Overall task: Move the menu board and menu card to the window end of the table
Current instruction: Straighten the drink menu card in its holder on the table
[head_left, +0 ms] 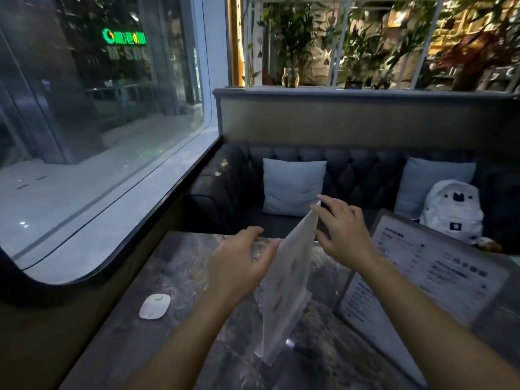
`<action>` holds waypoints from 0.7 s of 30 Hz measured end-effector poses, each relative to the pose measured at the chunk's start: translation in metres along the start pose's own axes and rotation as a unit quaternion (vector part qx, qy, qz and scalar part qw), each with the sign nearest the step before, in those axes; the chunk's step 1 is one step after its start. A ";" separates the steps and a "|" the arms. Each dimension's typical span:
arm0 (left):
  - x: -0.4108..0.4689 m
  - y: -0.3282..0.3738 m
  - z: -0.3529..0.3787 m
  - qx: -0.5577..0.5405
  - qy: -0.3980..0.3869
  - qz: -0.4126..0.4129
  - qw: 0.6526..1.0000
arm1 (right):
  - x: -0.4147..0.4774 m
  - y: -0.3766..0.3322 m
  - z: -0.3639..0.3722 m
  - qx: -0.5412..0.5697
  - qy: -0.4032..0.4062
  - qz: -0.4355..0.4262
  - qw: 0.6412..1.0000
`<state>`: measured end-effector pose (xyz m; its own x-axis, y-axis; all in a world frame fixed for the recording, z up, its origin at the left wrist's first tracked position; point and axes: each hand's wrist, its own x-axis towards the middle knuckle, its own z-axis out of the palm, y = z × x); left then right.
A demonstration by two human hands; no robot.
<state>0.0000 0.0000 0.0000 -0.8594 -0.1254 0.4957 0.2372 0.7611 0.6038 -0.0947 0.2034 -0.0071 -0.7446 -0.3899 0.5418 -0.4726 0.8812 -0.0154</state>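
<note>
1. Hands first: the left hand (239, 261) has its fingers curled against the left face of a pale translucent menu card (284, 285), and the right hand (344, 230) has its fingers spread, fingertips (315, 207) touching the card's top far corner. Together they steady the sheet; whether either hand truly pinches it I cannot tell.
2. Position of the card: it stands on edge, tilted, its lower edge on or just above the dark marbled stone table (183, 266), about mid-table between near and far.
3. Position of the board: a dark-framed menu board with printed white pages (433, 266) leans at the right side of the table, untouched by either hand, well apart from the window (98, 122) on the left.
4. Progress, as a judgement: the task looks to be in its early or middle part. The card is in hand and in the middle of the table; it is not yet set down at the window end. The board appears not to have been shifted toward the window at all, so both placements are left to do.
5. Count: one menu card, one menu board, two hands.
6. Other things: one small white rounded device (154, 306) lying on the table near the window side, two light blue cushions (294, 187) on the dark sofa beyond, one white backpack (453, 209) on that sofa at the right.
</note>
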 end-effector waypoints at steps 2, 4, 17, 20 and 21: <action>-0.001 -0.002 0.003 -0.009 -0.026 0.026 0.999 | 0.002 0.002 0.001 0.016 -0.001 -0.012 1.000; -0.004 -0.005 0.007 0.002 -0.060 0.054 0.997 | 0.002 0.005 0.002 0.021 -0.016 -0.010 1.000; -0.001 -0.015 0.006 0.024 -0.072 0.090 0.993 | 0.020 0.006 0.004 0.108 -0.030 -0.006 0.994; 0.003 -0.019 0.003 0.048 -0.069 0.091 0.992 | 0.022 0.005 0.005 0.111 -0.033 -0.009 0.993; 0.004 -0.021 0.002 0.060 -0.066 0.093 0.992 | 0.022 0.004 0.005 0.111 -0.029 -0.010 0.993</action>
<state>-0.0094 -0.0152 -0.0113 -0.8595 0.1017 0.5009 0.3476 0.8347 0.4270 -0.1158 0.1972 0.0003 -0.7567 -0.4273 0.4947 -0.5755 0.7945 -0.1940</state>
